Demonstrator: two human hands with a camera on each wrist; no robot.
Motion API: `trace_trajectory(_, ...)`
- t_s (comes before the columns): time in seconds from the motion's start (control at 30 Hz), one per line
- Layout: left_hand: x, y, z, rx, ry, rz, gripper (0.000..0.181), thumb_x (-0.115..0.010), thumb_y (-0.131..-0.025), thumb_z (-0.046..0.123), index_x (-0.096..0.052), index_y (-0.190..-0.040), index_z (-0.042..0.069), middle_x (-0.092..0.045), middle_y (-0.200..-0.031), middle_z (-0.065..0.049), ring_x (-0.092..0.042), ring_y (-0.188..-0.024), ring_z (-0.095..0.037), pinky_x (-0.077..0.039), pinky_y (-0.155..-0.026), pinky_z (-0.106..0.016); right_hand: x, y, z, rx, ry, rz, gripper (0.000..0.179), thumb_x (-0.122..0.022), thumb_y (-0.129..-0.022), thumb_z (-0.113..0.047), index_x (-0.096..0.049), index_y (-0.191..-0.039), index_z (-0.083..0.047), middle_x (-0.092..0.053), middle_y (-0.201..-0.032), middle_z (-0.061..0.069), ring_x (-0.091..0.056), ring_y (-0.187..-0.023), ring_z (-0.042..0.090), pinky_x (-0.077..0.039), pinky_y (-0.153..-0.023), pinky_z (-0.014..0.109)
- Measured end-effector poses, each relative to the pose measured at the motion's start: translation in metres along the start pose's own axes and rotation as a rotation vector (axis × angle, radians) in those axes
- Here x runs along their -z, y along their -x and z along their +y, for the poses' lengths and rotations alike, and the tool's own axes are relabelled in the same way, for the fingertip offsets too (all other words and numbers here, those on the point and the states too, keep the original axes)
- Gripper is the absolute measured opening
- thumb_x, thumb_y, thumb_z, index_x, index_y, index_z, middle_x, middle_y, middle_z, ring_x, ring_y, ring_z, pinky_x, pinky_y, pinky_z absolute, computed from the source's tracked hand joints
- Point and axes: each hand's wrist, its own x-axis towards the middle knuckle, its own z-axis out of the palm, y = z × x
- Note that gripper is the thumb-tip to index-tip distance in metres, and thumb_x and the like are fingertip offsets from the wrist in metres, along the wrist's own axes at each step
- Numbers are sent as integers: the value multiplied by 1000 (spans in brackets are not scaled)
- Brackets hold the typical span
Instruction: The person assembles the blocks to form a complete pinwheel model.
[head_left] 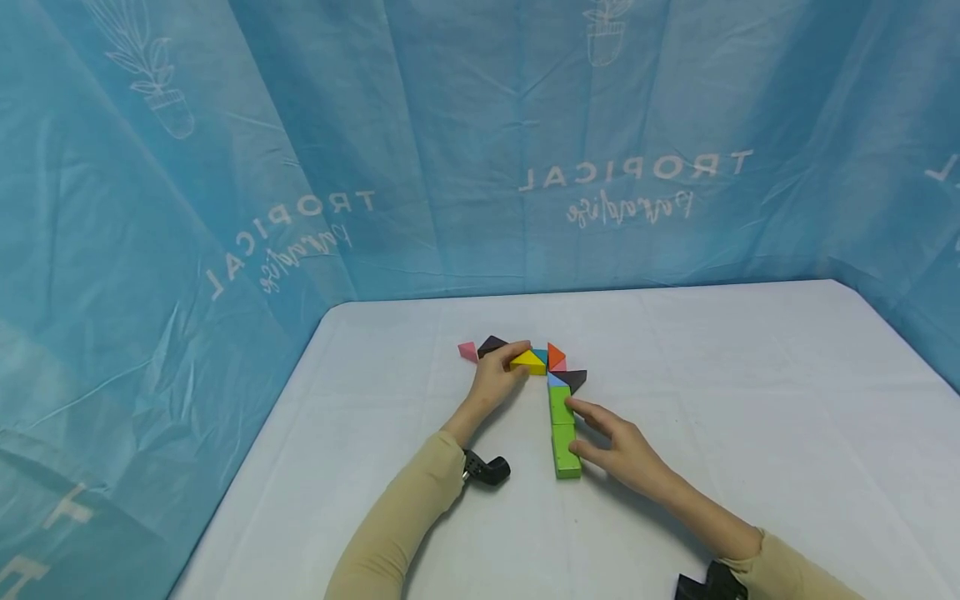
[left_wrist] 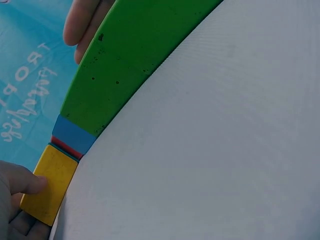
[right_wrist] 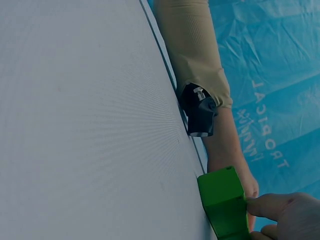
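Note:
My left hand [head_left: 498, 377] pinches a yellow triangular block [head_left: 529, 362], thumb on its near face and fingers behind. In the left wrist view the thumb presses the side of this yellow block [left_wrist: 52, 182]. My right hand [head_left: 626, 454] lies along the right side of two green blocks [head_left: 566, 450] set end to end, fingers loosely bent and fingertips touching them. The right wrist view shows the thumb against the end green block [right_wrist: 222, 192]. Beyond the green blocks sit a light blue triangle [head_left: 555, 380] and a dark triangle [head_left: 573, 379].
Past these, an orange triangle [head_left: 555, 356], a pink piece [head_left: 559, 365] and a teal piece [head_left: 540, 354] border the yellow block. Farther left lie a dark block [head_left: 491, 343] and a pink triangle [head_left: 467, 351]. Blue printed curtains [head_left: 465, 167] surround the white-covered table [head_left: 750, 400].

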Motion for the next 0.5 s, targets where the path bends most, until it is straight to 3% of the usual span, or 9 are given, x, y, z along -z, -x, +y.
trace_trajectory(0.5,-1,4,4,18,-7,1,39,-64,-88,-1,-56,-126,-3,-60,-125,-11,-55,-114,-20,-45,-95,-28,-1,0,0,-9,1,-1,61,-69,-88,-21,-42,-141,-7,-43,-143,10,-42,-128,31,-37,-102,43)
